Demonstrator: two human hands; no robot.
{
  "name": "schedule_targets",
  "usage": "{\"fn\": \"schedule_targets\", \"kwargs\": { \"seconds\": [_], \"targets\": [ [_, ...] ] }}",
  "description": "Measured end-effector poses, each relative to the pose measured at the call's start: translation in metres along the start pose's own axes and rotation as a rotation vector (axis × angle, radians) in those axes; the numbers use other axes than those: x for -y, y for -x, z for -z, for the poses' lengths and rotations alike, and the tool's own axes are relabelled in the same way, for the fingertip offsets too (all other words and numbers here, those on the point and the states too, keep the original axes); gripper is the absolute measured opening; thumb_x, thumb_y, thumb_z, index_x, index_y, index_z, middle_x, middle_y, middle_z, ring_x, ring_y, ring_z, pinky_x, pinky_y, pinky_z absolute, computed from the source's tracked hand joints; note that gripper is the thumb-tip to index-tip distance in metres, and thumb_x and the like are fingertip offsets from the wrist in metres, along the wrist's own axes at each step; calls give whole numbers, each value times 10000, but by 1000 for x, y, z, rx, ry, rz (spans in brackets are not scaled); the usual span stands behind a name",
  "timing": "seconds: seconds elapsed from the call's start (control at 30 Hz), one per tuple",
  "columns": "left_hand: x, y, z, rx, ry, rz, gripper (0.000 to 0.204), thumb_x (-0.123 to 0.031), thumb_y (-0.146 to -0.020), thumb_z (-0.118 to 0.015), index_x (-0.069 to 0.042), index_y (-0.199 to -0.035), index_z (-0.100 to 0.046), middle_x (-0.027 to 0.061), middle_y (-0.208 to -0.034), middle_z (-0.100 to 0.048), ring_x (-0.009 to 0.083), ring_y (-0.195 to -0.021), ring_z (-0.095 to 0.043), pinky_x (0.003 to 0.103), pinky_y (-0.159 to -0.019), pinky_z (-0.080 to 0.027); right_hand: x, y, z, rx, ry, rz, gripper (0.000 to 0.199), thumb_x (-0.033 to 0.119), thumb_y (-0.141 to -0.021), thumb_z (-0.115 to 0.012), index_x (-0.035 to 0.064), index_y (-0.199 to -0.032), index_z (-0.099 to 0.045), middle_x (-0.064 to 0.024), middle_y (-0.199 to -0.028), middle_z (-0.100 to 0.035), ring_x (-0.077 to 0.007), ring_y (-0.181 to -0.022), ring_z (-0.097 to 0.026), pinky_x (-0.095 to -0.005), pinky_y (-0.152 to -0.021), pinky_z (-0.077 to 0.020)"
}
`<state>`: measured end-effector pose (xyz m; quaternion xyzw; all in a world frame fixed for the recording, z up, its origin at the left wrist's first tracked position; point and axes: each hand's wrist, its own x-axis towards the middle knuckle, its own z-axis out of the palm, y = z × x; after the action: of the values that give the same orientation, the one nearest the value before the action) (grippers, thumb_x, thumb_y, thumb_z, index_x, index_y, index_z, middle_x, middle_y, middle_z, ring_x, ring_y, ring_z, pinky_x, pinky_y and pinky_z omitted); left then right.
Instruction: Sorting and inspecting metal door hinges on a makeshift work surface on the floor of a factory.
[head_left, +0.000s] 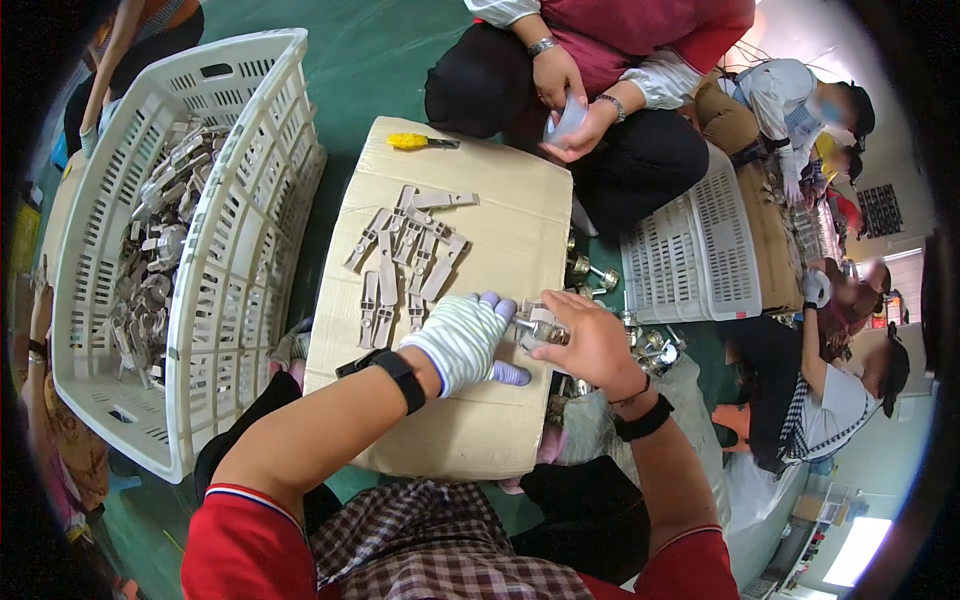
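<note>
My right hand [598, 345], bare, has thumb and fingers closed round a silvery metal fitting [540, 328] with a short stem; a grey-beige part shows beside it, partly hidden by the fingers. In a white glove with lilac fingertips, my left hand [462, 340] meets the fitting's stem with curled fingers, its thumb pointing lower right. Both hands are above the cardboard-covered work surface [430, 440]. Several grey-beige plastic levers [388, 268] lie loosely grouped just beyond my left hand.
A yellow-handled cutter [410, 141] lies at the far edge. Left stands a white slatted crate [190, 330] holding many plastic levers. Metal fittings [655, 350] are heaped right of the surface, near another pale crate [690, 240]. Opposite, a person's hands [575, 120] hold a translucent piece.
</note>
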<state>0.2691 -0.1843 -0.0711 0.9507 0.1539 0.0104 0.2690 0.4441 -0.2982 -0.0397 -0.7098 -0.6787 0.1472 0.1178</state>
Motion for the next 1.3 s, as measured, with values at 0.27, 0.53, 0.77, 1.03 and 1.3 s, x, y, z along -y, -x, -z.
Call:
{"fn": "schedule_targets", "kwargs": {
  "seconds": [0.27,0.53,0.77,1.03,1.3],
  "targets": [
    [8,-11,1,39,-14,-3,778,-639,-620,-656,27,-1004,-537,192,-903,-581,339,-857,-589,397,-764,-474,-22,-30,13,304,-264,-175,691,247,-610,-804,-27,-1187,-539,-175,-1198,-563,-251,-1108,-545,-294,-947,-406],
    [13,-15,2,47,14,8,799,-668,-615,-642,31,-991,-554,196,-902,-583,334,-855,-592,396,-761,-478,-44,-47,9,474,-567,-261,656,231,-627,-801,11,-1194,-557,-148,-1154,-586,-235,-1070,-539,-278,-939,-382],
    [11,-23,11,107,35,82,808,-684,-619,-630,32,-987,-561,204,-925,-593,339,-876,-595,394,-777,-481,-55,-70,22,550,-408,-117,585,300,-657,-780,25,-1142,-602,-119,-1041,-571,-237,-1024,-512,-286,-907,-377],
    [-2,-44,19,139,-204,102,897,-810,-570,-528,7,-932,-609,167,-900,-617,306,-861,-596,377,-807,-446,-74,-82,15,649,-523,-200,560,278,-720,-741,-33,-1147,-554,-81,-970,-568,-167,-941,-527,-274,-848,-402],
    [14,-68,-10,-41,46,-35,643,-654,-728,-546,-108,-1063,-601,166,-835,-642,340,-766,-614,394,-723,-475,-84,-85,12,523,-832,-383,600,302,-711,-763,-20,-1103,-443,-54,-889,-543,-133,-829,-519,-249,-775,-405]
  ]
}}
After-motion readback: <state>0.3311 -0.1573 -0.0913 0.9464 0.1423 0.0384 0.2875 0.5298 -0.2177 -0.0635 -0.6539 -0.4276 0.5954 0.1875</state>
